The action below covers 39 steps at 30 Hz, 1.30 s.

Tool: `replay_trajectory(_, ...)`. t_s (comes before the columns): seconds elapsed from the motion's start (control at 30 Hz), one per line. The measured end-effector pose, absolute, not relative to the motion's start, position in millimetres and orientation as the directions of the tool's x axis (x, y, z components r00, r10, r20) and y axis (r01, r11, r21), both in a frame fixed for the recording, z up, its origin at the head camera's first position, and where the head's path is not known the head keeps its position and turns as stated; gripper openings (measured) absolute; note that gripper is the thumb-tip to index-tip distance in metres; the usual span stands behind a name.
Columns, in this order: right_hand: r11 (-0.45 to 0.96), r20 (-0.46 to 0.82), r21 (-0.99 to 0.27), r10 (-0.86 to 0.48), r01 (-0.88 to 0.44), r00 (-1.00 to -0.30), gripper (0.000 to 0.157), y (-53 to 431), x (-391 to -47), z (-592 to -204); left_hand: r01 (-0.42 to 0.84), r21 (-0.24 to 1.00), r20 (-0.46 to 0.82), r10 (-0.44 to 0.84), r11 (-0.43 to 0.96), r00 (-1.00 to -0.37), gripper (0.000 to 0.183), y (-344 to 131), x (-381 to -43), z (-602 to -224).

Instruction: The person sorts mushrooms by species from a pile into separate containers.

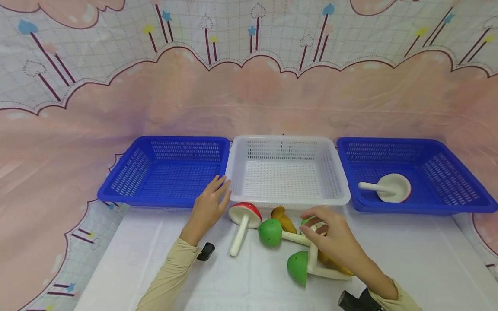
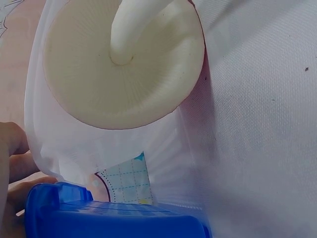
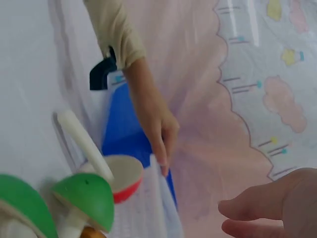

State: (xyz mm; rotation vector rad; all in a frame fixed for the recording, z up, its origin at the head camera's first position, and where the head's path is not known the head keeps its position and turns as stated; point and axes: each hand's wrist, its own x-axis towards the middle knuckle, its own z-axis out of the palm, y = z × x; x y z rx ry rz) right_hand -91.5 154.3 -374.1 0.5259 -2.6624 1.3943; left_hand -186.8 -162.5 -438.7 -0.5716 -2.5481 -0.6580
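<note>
In the head view my left hand [image 1: 210, 205] touches the adjoining rims of the left blue basket [image 1: 148, 201] and the white basket [image 1: 288, 201], fingers extended. Just right of it lies a red-capped toy mushroom [image 1: 240, 235], its pale underside large in the left wrist view. My right hand [image 1: 330, 231] hovers over a pile of toy mushrooms, fingers bent and thumb apart, with nothing seen between them. Green-capped mushrooms [image 1: 269, 233] with pale stems lie there, one partly hidden behind the fingers. A yellow-brown piece [image 1: 287, 223] sits behind them, and another yellow piece [image 1: 330, 262] shows under the hand.
The right blue basket [image 1: 424, 207] holds a mushroom [image 1: 394, 188] with its pale underside up. All three baskets stand in a row along the back of the white table [image 1: 155, 242]. A patterned pink cloth [image 1: 249, 108] hangs behind them.
</note>
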Motion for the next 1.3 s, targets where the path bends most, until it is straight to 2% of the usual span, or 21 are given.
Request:
replay_trajectory(0.27,0.414,0.147,-0.868,-0.310,-0.273,-0.939,0.022,122,-89,-393,0.493,0.357,0.509,0.278,0.793,-0.815,0.034,-160,-190,-438)
replay_trajectory(0.53,0.398,0.096,-0.879,-0.391,-0.262,-0.915,0.029,86,-82,-415,0.473,0.355,0.502,0.263,0.806,-0.824,0.034,-160,-187,-437)
replay_trajectory(0.73,0.333,0.062,-0.917,-0.425,-0.220,-0.903,0.046,63,-80,-428,0.472,0.343,0.507,0.262,0.812,-0.821,0.034,-162,-187,-437)
replay_trajectory(0.9,0.303,0.061,-0.933,-0.400,-0.195,-0.914,0.059,48,-84,-443,0.474,0.339,0.503,0.269,0.813,-0.821,0.034,-162,-187,-437)
replay_trajectory(1.1,0.313,0.096,-0.923,-0.370,-0.222,-0.924,0.057,31,-87,-454,0.485,0.332,0.507,0.281,0.809,-0.815,0.034,-161,-187,-438)
replay_trajectory(1.3,0.387,0.075,-0.892,-0.382,-0.234,-0.921,0.052,17,-90,-461,0.490,0.322,0.513,0.285,0.810,-0.809,0.034,-162,-187,-439)
